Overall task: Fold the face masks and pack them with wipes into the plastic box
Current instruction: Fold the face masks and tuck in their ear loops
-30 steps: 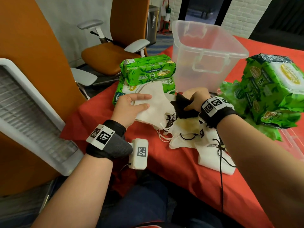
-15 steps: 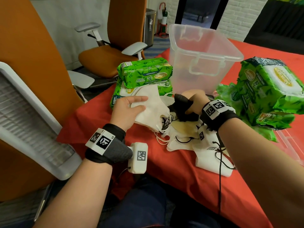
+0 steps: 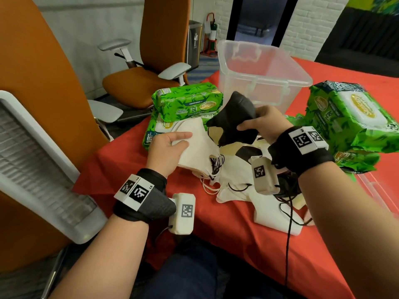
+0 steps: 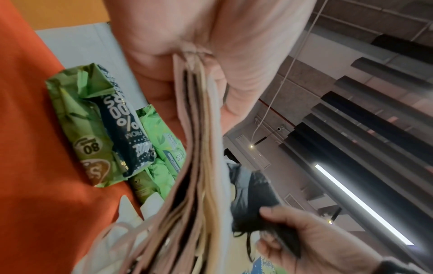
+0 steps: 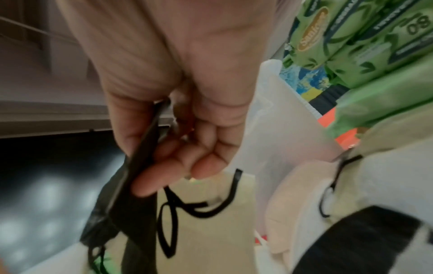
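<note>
Plastic box (image 3: 259, 67) behind the masks (image 3: 235, 175) — wipe packs (image 3: 185, 102) left, more (image 3: 347, 119) right

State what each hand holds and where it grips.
Right hand pinches the black mask at its right edge. Left hand grips the stack of white masks at its left end.

A table with a bright red cloth (image 3: 248, 251) holds everything. At 12 o'clock on it stands a see-through plastic box (image 3: 262, 67) with no lid. At 10 o'clock lie green soft packs of wipes (image 3: 185, 102), one on top of another. At 3 o'clock is a bigger heap of green wipe packs (image 3: 349, 119). In the middle lies a loose pile of white and cream cloth face masks (image 3: 237, 186) with thin black ear loops
</note>
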Action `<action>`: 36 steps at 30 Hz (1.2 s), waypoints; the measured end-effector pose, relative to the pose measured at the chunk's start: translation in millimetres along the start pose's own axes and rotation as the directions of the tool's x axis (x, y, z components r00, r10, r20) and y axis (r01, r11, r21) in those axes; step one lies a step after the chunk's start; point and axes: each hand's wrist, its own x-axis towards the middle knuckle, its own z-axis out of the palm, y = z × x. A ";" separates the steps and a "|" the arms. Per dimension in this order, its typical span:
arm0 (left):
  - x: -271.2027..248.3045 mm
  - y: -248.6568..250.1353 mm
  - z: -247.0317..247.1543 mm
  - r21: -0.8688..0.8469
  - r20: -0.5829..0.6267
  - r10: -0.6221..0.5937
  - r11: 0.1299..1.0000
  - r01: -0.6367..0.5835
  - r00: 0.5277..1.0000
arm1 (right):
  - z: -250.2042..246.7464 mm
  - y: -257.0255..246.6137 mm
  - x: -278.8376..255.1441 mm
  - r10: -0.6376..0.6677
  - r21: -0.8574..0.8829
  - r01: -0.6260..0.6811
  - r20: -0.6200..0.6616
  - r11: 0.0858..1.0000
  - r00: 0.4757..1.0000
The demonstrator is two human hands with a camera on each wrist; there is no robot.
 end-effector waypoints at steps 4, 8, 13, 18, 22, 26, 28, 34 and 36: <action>-5.7 8.3 7.6 -0.037 0.003 -0.039 0.999 0.039 0.999 | 13.3 -19.1 -13.8 -0.111 0.044 0.114 -0.069 0.993 0.991; -4.8 14.6 12.4 -0.264 0.077 -0.148 0.951 0.164 0.986 | 34.0 -34.6 -35.9 -0.283 -0.170 0.282 0.020 0.944 0.959; -7.9 17.2 15.8 -0.402 0.102 -0.141 0.899 0.170 0.985 | 58.6 -34.3 -53.3 -0.383 -0.424 0.437 0.211 0.793 0.899; -7.5 12.2 13.4 -0.274 0.049 -0.121 0.953 0.130 0.991 | 61.2 -24.6 -51.7 -0.366 -0.195 0.433 0.301 0.880 0.880; -4.5 5.8 10.6 -0.205 0.015 -0.076 0.976 0.077 0.997 | 53.6 -21.1 -41.5 -0.240 0.416 0.136 0.207 0.899 0.948; -5.3 7.0 10.7 -0.233 0.025 -0.078 0.969 0.081 0.997 | 53.3 -13.2 -25.6 -0.168 0.291 0.118 0.153 0.949 0.974; -6.9 9.4 10.2 -0.241 0.040 -0.051 0.969 0.059 0.998 | 51.2 -12.3 -22.3 -0.164 0.066 0.154 0.177 0.986 0.971; -3.6 6.3 5.7 -0.199 0.033 -0.033 0.979 0.039 0.999 | 38.8 -8.1 -21.4 -0.210 -0.074 0.216 0.086 0.974 0.974; -1.4 4.5 4.4 -0.174 0.029 -0.019 0.984 0.024 0.999 | 36.9 -3.7 -14.7 -0.213 -0.084 0.210 -0.021 0.974 0.977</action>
